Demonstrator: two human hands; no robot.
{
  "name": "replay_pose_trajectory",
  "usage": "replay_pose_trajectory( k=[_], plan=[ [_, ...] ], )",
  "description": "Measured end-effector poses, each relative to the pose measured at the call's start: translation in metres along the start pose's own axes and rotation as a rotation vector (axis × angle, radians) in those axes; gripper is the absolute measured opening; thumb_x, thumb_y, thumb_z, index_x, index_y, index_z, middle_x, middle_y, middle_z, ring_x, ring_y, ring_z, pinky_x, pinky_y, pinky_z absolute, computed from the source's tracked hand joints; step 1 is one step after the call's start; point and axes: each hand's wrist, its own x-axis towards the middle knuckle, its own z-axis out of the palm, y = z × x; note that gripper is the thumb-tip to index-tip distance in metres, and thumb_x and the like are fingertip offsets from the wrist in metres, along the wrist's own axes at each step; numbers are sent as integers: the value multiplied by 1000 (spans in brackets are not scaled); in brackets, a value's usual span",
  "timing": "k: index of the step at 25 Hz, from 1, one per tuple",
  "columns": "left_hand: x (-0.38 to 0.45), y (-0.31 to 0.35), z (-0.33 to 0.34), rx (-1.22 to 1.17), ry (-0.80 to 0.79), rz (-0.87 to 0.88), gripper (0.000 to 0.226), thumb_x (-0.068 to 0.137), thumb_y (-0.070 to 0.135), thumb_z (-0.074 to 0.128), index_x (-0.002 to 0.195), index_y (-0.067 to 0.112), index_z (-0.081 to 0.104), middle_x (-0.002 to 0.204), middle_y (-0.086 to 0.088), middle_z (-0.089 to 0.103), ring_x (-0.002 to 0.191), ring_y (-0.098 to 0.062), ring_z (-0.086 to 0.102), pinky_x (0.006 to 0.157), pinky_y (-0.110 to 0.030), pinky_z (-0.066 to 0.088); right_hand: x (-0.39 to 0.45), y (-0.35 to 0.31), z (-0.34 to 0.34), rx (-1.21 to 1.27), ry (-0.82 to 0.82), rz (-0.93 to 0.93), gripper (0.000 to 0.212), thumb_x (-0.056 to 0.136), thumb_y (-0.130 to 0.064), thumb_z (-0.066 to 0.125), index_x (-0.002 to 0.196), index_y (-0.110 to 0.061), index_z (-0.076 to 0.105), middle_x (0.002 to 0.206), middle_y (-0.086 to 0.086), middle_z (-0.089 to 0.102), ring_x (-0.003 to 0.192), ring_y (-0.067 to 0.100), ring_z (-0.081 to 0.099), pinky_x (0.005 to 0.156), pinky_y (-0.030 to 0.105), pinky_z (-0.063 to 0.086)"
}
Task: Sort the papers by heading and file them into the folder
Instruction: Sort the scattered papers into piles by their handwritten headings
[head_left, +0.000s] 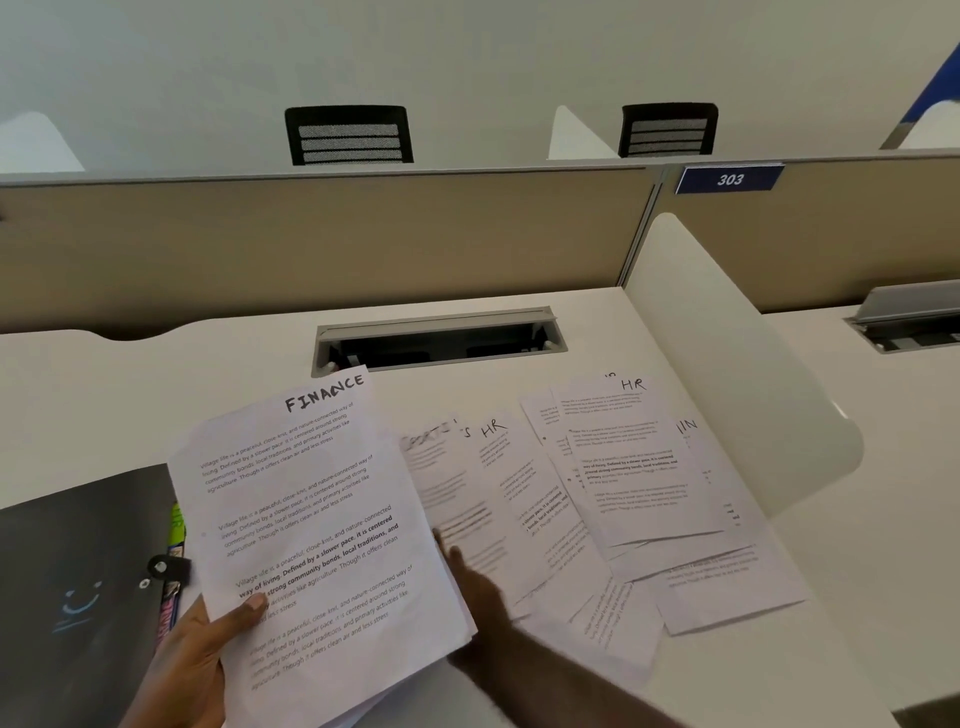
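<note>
My left hand (200, 660) grips a thin stack of papers whose top sheet is headed FINANCE (311, 519), thumb on its front, held tilted above the desk. My right hand (475, 582), blurred, reaches under the stack's right edge onto a blurred sheet (447, 488) lying on the desk; its fingers look fairly straight. Loose sheets are spread to the right: one headed HR (524, 483), another HR sheet (628, 457) on top of a pile, and a sheet showing "IN" (696, 441) beneath it. A black folder (78, 587) with a snap clasp lies at the left.
Pens or markers (176, 551) lie between the folder and the held stack. A cable slot (441, 340) opens in the white desk (208, 374) behind the papers. A white curved divider (727, 364) bounds the right side, a beige partition (322, 244) the back.
</note>
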Motion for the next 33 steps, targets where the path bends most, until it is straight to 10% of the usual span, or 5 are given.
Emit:
replay_pose_trajectory(
  k=[4,9,21,26,33],
  plan=[
    [6,-2,-12,-22,48,-14,35,93,-8,47,110,19,63,119,-14,68,100,-38,65,66,-43,61,20,8,7,109,-15,-41,71,92,-37,50,142,-56,3,161,-1,-7,149,27,-1,118,57,12],
    [5,-4,-18,-62,26,-12,38,93,-7,47,110,18,69,119,-15,70,100,-38,69,75,-51,58,14,94,-74,-257,577,254,72,94,-48,42,153,-28,6,162,9,-3,147,34,-8,118,53,8],
    [4,14,-26,-88,53,73,39,90,-5,48,105,20,74,111,-8,75,89,-31,74,71,-52,59,-6,186,-105,-176,433,551,56,102,-30,33,153,-22,11,162,4,7,147,29,15,116,47,25],
    [1,11,-27,-93,78,65,39,93,-7,44,120,15,63,108,-9,75,87,-31,75,71,-54,58,-15,162,-120,-92,798,459,43,99,-26,45,141,-20,45,127,8,63,106,28,64,89,37,52],
    [1,12,-32,-88,101,65,56,87,-4,51,140,16,51,121,-11,70,92,-31,74,71,-51,60,-1,91,-96,-84,936,-96,43,95,-34,50,130,-11,59,96,5,75,56,8,66,50,6,43]
  ],
)
